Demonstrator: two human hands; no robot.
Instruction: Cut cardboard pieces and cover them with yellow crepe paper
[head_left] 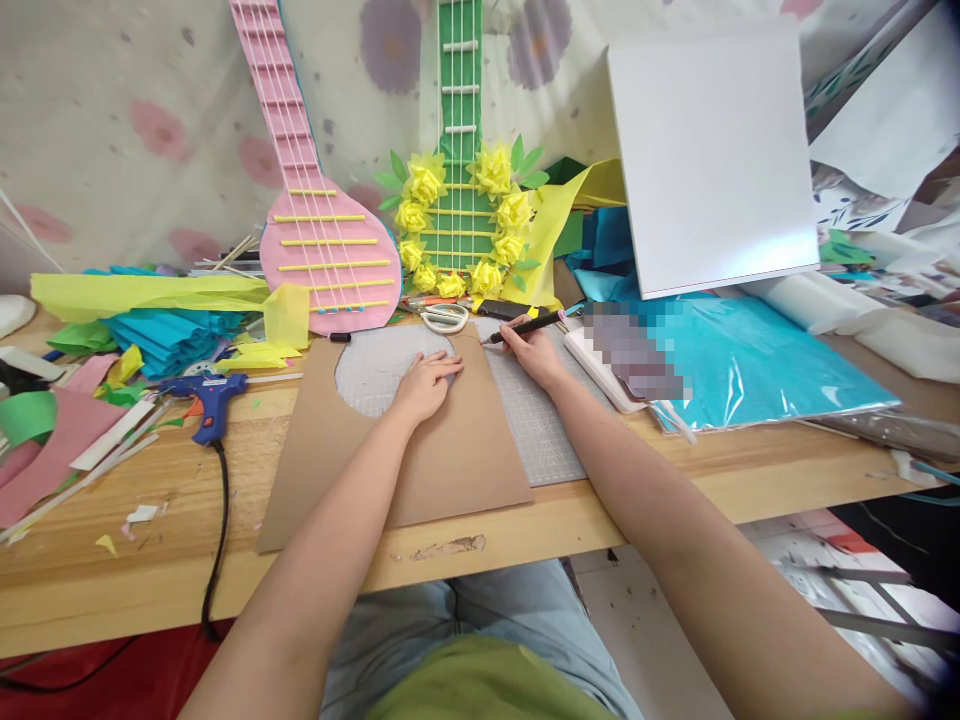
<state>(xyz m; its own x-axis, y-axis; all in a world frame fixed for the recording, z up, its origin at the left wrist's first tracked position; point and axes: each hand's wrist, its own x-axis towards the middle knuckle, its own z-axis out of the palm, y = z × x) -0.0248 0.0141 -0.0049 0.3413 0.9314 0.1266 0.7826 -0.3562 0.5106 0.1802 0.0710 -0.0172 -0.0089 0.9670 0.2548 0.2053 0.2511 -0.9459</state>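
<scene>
My left hand (429,386) lies with its fingers stretched out on a sheet of brown cardboard (465,460), beside a large rounded cut-out through which the grey cutting mat (540,420) shows. In my right hand (531,352) is a black marker (534,324), gripped like a pen. Its tip points left, near the cardboard's upper right edge. Just beyond the sheet lies a pair of white-handled scissors (446,318). A small black cap (340,338) rests at the cardboard's upper left.
Behind stand a pink paper guitar (330,250) and a green one with yellow paper flowers (459,225). A blue glue gun (214,398) with its cord lies left, among paper scraps. To the right are a white board (716,160) and a blue plastic-wrapped pack (757,370).
</scene>
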